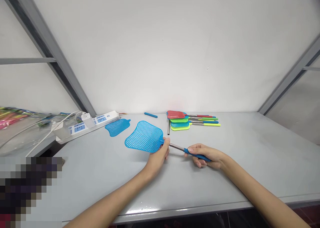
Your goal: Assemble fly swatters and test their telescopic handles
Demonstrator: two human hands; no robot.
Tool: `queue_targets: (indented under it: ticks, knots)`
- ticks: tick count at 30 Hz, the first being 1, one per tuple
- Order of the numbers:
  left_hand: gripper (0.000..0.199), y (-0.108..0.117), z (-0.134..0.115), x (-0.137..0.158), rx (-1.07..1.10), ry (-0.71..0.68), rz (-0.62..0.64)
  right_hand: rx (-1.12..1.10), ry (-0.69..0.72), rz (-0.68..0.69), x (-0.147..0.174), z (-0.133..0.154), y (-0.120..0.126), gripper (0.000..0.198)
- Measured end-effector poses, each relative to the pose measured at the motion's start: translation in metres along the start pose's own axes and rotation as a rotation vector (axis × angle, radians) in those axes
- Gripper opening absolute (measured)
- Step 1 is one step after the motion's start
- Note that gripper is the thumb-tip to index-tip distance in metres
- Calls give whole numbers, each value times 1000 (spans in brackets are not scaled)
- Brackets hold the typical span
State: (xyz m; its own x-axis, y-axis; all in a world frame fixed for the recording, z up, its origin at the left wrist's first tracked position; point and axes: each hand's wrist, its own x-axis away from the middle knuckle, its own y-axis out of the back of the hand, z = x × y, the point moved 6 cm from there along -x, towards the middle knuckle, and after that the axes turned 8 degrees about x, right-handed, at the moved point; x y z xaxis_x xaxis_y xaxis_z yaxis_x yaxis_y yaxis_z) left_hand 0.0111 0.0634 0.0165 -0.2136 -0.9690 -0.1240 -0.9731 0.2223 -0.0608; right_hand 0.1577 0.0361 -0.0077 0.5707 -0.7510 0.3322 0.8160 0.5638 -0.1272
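A blue fly swatter [144, 137] with a perforated head, a short metal rod and a blue grip is held above the table between both hands. My left hand [160, 154] pinches it at the neck, where the head meets the rod. Around the blue grip the fingers of my right hand [206, 155] are closed. Behind them lies a stack of fly swatters [180, 126] in red, green, blue and yellow, heads to the left. A loose metal rod [168, 128] lies by the stack. Left of the held swatter rests a separate blue swatter head [118, 127].
A loose blue grip [150, 115] lies near the back wall. At the left, a white power strip [87, 126] carries plugged-in chargers and a white cable [53, 130]. Clear plastic bags [22, 131] with coloured things are beyond it. The grey table [250, 148] meets metal frame posts.
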Motion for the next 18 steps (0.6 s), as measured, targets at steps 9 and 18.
queue_targets:
  ticks: [9, 18]
  knots:
    - [29, -3, -2, 1, 10, 16, -13, 3, 2, -7, 1, 0, 0, 29]
    - [28, -3, 3, 0, 29, 85, -2, -13, -10, -30, -1, -1, 3, 33]
